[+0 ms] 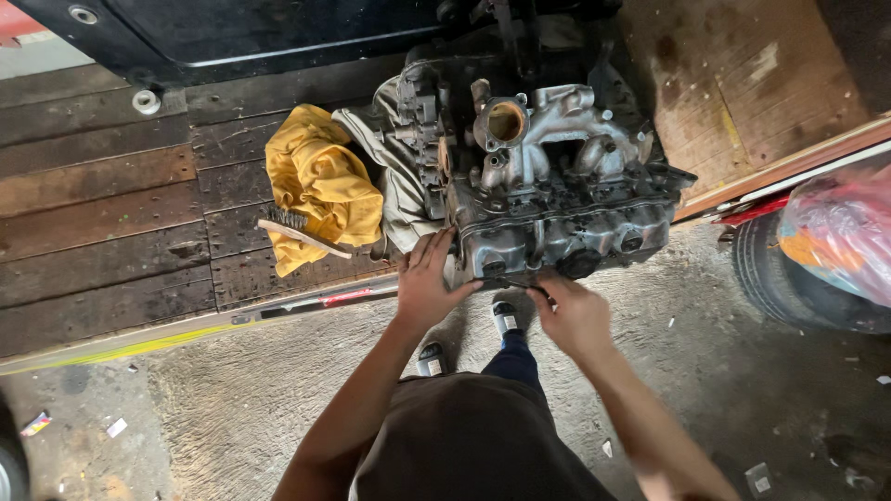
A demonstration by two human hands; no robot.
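Grey engine block [548, 186] at platform [111, 232] edge; both hands [501, 297] apart, pressed on its near rim, floor [232, 399] open behind.

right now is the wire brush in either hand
No, the wire brush lies on the yellow cloth, while the left hand and right hand rest at the engine block.

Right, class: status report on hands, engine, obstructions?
Left hand flat on engine block lower edge. Right hand pinching something small there; grip unclear. Yellow cloth, wire brush lie left, apart.

Gritty concrete floor [232, 399]; worn wooden planks [102, 232]; tyre [789, 278] at right.
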